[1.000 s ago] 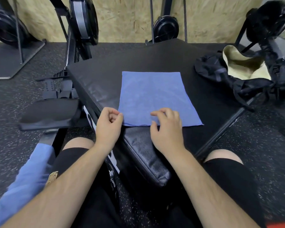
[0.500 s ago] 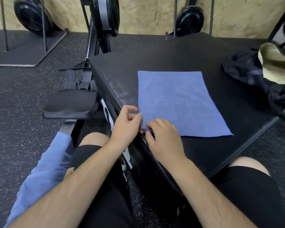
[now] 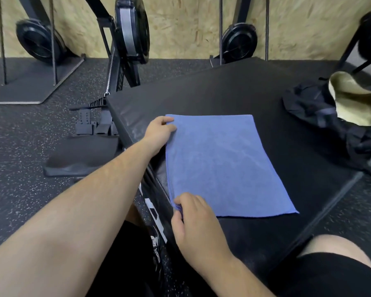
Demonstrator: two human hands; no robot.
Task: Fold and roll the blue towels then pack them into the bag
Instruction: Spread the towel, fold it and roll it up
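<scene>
Towel: blue towel (image 3: 221, 166) lies flat on the black padded platform (image 3: 201, 91), with its left edge near the platform's rim. That edge shows stacked layers.
Left hand: left hand (image 3: 159, 133) pinches the towel's far left corner, thumb on top. The fingertips are partly tucked into the cloth.
Right hand: right hand (image 3: 193, 221) pinches the near left corner. Its curled fingers hide the corner itself.
Bag: black bag (image 3: 321, 116) sits at the platform's right side, well apart from the towel. Its mouth gapes on a pale lining, and the frame edge cuts it off.
Unclear: the bag's contents cannot be made out.
</scene>
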